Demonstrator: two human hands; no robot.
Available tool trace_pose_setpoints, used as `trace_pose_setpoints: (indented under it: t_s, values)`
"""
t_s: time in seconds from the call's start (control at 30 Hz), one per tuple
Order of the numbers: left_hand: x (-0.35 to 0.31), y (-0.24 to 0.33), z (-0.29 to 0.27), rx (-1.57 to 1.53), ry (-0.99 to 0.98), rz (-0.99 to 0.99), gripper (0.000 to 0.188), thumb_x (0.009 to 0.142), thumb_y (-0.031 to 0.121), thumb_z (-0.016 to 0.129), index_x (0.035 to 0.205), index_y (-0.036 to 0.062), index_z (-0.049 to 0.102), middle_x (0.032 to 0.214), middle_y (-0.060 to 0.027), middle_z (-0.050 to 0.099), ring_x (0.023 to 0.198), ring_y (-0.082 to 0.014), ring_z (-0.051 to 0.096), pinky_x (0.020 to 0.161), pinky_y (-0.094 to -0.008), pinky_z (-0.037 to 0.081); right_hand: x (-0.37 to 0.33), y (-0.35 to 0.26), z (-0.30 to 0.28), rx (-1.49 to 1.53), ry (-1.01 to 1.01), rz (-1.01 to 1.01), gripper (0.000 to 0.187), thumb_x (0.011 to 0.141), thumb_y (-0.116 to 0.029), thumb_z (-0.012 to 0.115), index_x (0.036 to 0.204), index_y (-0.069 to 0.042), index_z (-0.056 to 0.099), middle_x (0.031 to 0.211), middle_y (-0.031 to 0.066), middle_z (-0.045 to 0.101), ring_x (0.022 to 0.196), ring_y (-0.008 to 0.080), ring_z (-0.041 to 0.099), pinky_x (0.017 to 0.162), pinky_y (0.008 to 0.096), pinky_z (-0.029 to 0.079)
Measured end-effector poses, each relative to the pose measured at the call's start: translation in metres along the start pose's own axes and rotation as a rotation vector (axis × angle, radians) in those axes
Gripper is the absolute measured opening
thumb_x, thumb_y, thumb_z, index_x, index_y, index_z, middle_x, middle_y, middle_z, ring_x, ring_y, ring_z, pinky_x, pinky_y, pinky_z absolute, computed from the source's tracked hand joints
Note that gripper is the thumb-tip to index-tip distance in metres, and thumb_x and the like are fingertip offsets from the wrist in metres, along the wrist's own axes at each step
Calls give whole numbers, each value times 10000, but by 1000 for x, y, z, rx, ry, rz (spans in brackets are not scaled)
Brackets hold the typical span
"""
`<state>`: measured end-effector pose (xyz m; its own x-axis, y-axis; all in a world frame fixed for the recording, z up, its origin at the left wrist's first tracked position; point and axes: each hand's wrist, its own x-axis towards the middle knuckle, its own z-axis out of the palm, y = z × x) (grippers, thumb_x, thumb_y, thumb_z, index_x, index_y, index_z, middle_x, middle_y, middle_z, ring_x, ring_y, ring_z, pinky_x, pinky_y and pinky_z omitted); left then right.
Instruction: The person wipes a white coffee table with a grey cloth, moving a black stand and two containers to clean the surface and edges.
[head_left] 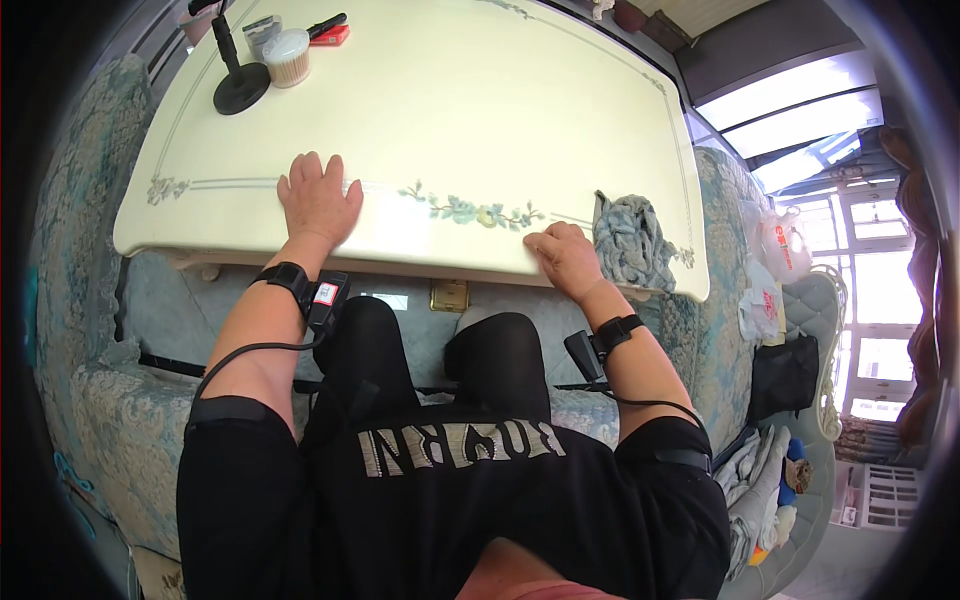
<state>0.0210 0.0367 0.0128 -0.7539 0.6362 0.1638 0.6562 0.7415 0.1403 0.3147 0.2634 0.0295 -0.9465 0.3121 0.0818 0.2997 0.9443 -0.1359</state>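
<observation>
My left hand [319,203] lies palm down near the front edge of a cream table [460,110], its fingers spread and nothing in them. My right hand [568,260] rests on the same front edge farther right, with fingers slightly bent against the tabletop and nothing visible in them. Just to the right of it lies a crumpled grey-blue patterned cloth [635,243], near the table's right corner. Between my hands, a painted flower border [475,212] runs along the tabletop.
At the far left of the table stand a black round-based stand [241,90], a tub of cotton swabs [288,60], a small clear box [262,33] and a red packet [330,36] with a black pen-like item. Patterned sofas flank the table. Plastic bags [783,245] hang at right.
</observation>
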Motion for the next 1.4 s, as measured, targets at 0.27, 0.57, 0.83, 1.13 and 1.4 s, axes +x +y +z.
trace_pose_setpoints:
  t_s: [0.27,0.57,0.83,1.13,1.4]
  values:
    - [0,0,-1,7,-16,-4,413,837,353,565,1165,106,517,1200,-118,437,1225,-295,348,1015,-509,277,0,-1,0,1,1,7,246,803,-115,594,1018,-215,656,877,55,575,889,283,541,752,395,469]
    - [0,-1,1,15,-41,-15,434,840,359,562,1191,111,508,1227,-123,428,1246,-300,334,1025,-516,269,1,-7,-1,32,29,25,201,791,-109,625,970,-191,660,883,67,576,885,298,547,739,403,468]
    - [0,0,-1,20,-25,-10,413,838,358,562,1163,108,514,1217,-121,439,1243,-297,341,1016,-511,277,-1,-8,0,14,67,26,163,812,-171,610,957,-227,656,871,37,575,875,277,555,696,402,474]
    - [0,-1,1,21,-2,0,393,837,351,562,1143,108,523,1190,-119,447,1224,-295,353,997,-489,292,0,-9,0,-3,9,63,180,805,-133,619,966,-205,656,904,62,575,899,300,549,734,410,473]
    - [-1,-2,6,14,41,15,373,833,347,565,1115,106,526,1150,-116,452,1198,-293,367,977,-487,302,-4,-6,6,-19,87,36,173,811,-168,613,963,-237,656,885,36,569,878,281,552,694,407,461]
